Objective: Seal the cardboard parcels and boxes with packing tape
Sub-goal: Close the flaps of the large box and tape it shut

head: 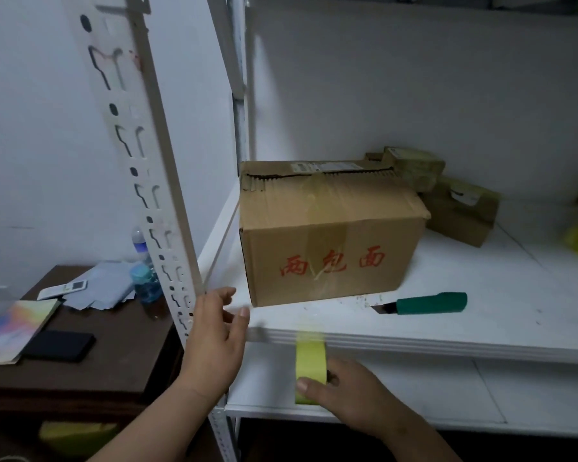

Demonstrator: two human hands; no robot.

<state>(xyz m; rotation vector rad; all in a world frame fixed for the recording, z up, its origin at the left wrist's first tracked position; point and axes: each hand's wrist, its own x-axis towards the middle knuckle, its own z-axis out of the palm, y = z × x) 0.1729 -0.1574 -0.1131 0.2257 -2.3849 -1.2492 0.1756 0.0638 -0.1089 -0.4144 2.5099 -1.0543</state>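
Observation:
A brown cardboard box (327,235) with red characters on its front stands on the white shelf (481,328). A strip of clear yellowish tape runs over its top and down the front face. My right hand (351,391) grips a roll of yellow packing tape (310,361) below the shelf's front edge. My left hand (214,335) hovers with relaxed fingers at the shelf's front left corner, beside the box and holding nothing. A green utility knife (427,303) with its blade out lies on the shelf to the right of the box.
Smaller taped parcels (454,201) lie behind the box at the back right. A perforated white upright post (147,181) stands left of the shelf. A dark side table (114,358) at the left holds bottles, papers, a remote and a black phone. A lower shelf (414,388) sits beneath.

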